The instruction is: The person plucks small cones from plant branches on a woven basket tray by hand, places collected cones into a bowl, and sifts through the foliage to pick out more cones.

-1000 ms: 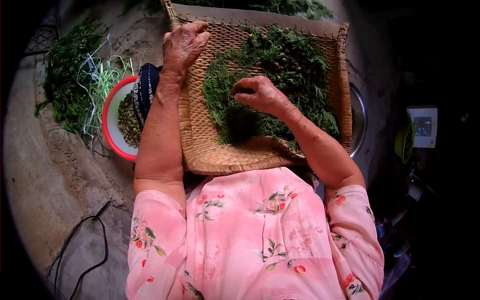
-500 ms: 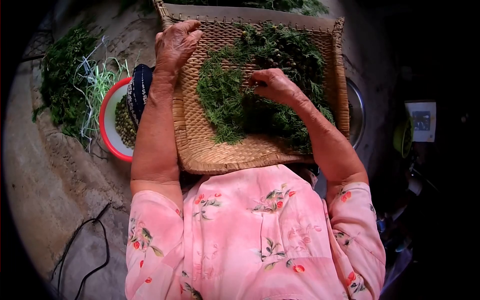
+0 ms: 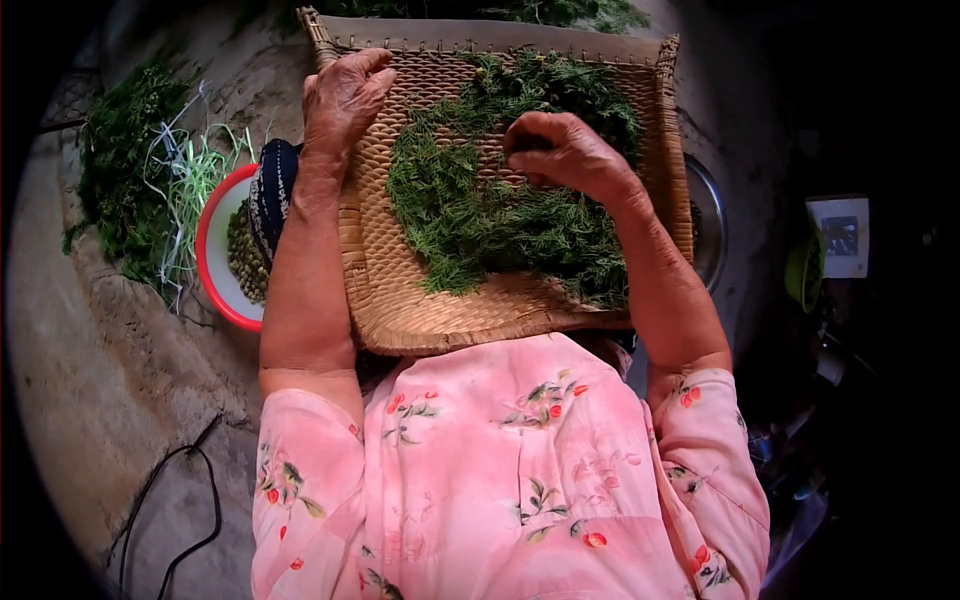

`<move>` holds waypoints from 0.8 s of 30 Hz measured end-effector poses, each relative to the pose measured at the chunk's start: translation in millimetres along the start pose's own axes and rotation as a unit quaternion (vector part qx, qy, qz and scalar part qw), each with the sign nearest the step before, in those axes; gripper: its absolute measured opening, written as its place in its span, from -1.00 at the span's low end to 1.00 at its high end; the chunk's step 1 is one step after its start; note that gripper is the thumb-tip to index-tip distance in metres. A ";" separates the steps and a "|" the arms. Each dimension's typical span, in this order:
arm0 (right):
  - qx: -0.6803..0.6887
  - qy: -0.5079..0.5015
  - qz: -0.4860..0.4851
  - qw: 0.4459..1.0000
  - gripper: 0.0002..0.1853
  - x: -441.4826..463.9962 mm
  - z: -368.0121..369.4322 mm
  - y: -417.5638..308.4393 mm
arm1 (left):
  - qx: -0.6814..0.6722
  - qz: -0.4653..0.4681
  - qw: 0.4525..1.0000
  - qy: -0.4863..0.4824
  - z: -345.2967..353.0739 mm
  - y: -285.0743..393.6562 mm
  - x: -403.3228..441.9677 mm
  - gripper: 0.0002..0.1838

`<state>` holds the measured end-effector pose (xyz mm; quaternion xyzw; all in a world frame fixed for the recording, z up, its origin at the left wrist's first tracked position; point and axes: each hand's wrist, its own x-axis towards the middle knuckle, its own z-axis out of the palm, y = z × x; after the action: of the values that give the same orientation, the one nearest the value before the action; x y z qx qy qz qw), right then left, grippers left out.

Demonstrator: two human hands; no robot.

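Feathery green sprigs [image 3: 470, 220] lie tangled — left grip [image 3: 343, 103] and right grip [image 3: 574, 155] curled, their hold unclear.

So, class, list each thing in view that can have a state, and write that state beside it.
Woven tray, partly covered
Green sprigs, loosely spread on the tray
Left hand, bent, at the tray's left edge
Right hand, curled over the sprigs, contents unclear
Red-rimmed bowl, holding small greenish pieces, partly hidden
Metal basin, mostly hidden
Pale strings, tangled
Black cable, loosely bent
Floral shirt, worn
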<state>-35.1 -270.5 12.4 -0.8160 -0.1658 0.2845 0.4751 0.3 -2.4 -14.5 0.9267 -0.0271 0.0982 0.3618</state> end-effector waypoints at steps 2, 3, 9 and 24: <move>0.012 0.051 -0.038 0.998 -0.86 -13.8 -23.1 -16.8 | -0.012 -0.003 1.000 -0.009 -1.3 1.2 -0.1 -0.66; 0.011 0.113 -0.037 0.993 -0.86 -23.6 -33.5 -23.9 | -0.017 0.002 1.000 -0.011 -0.9 1.1 0.1 -0.66; -0.075 0.375 0.059 0.922 -0.80 -116.6 -112.4 19.5 | -0.020 -0.014 1.000 -0.015 -0.9 1.4 1.9 -0.66; -0.319 0.201 -0.066 0.924 -0.54 3.5 -29.1 17.5 | -0.027 0.002 0.999 -0.036 -0.1 5.6 0.3 -0.66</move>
<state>-14.3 -297.1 7.4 -0.9516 -0.2022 0.0144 0.2308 -0.1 -6.4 -10.6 0.9196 -0.0447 0.0647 0.3848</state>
